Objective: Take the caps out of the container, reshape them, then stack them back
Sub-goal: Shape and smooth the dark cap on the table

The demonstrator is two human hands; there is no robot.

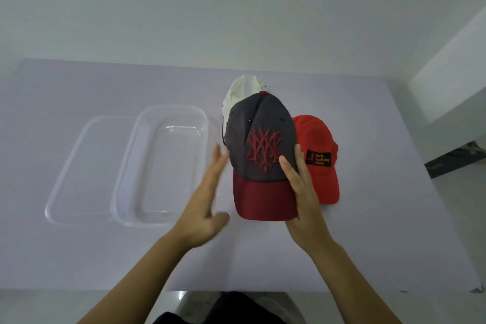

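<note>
— Across the pale table (79, 258), how many caps do you count?

— Three. One grey cap (260, 139) with a dark red brim and a red embroidered emblem, one red cap (319, 181) with a black patch, and one white cap (243, 92) behind them. All three are out of the container.

— And the container?

— One clear container (171, 113), with nothing in it, left of the caps. One clear lid (68, 184) lies just beside it, further left, their edges overlapping.

— Where is the grey cap exactly?

— Between the two hands, brim toward the person, crown away. It covers part of the white cap and the left edge of the red one.

— What is the right hand (302, 192) doing?

— It clasps the grey cap's right side where brim meets crown, fingers (288, 168) laid up over the front panel, forearm reaching in from the lower right.

— The left hand (205, 205)?

— Spread flat and holding nothing, fingers straight and together, pointing up toward the cap's left side. It is blurred, so whether the fingertips touch the fabric I cannot tell. Its forearm comes in from the lower left.
</note>
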